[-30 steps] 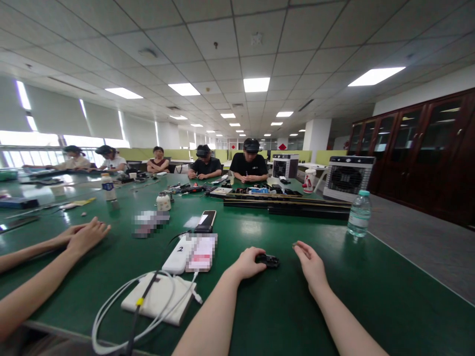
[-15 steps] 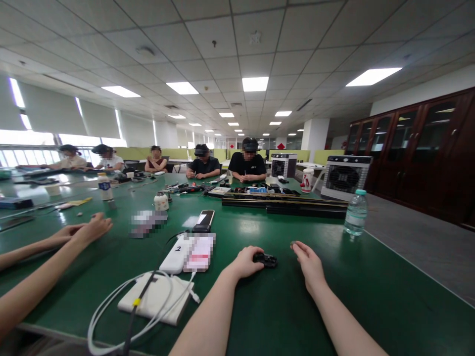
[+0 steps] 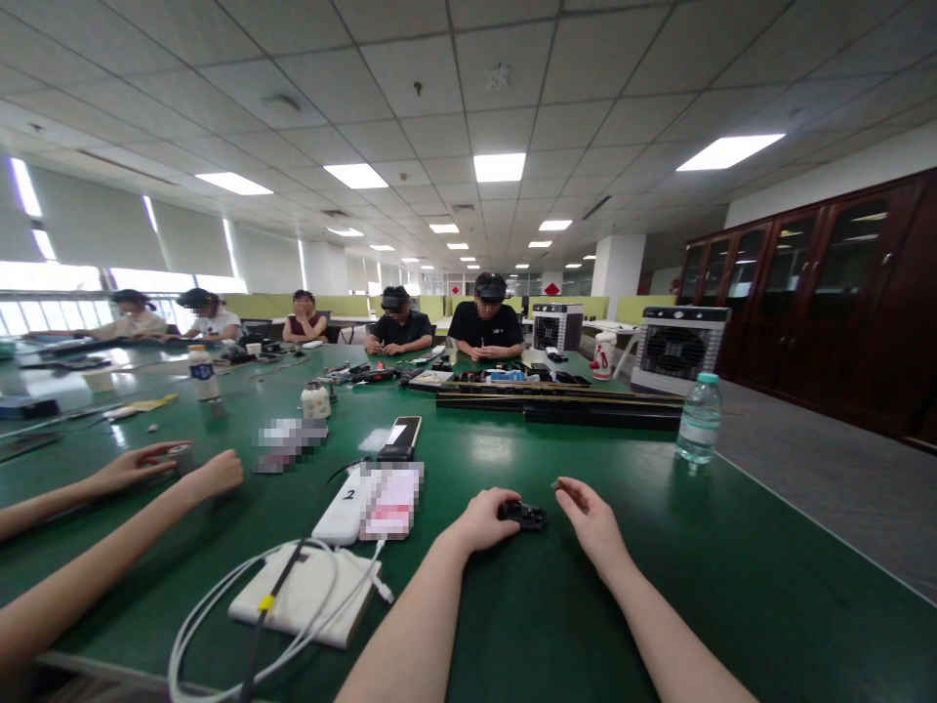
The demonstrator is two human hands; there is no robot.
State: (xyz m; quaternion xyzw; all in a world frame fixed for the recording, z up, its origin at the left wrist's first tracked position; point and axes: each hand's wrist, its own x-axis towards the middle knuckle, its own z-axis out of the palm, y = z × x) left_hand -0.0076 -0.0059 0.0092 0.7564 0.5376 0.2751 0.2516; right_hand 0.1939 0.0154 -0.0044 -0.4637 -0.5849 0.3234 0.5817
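My left hand (image 3: 486, 519) rests on the green table (image 3: 505, 610), its thumb and fingers closed round one end of a small black device (image 3: 525, 516). That device is palm-sized, with an uneven, recessed upper side; its exact kind is hard to make out. Just to its right, raised slightly above the table, is my right hand (image 3: 588, 519). Its thumb and index finger pinch a tiny greyish piece (image 3: 556, 484), too small to name. A gap separates this piece from the black device.
A water bottle (image 3: 700, 420) stands at the right. Left of my forearm lie a phone (image 3: 401, 437), a white power bank (image 3: 344, 508), a cream pad (image 3: 344, 610) and a white cable (image 3: 183, 635). A co-worker's hands (image 3: 212, 475) are at the far left. Black bars (image 3: 600, 418) lie beyond.
My right hand has moved left, bringing the tiny piece closer to the black device. My left hand stays on the device, whose upper side now shows more recesses. The co-worker's hands have shifted.
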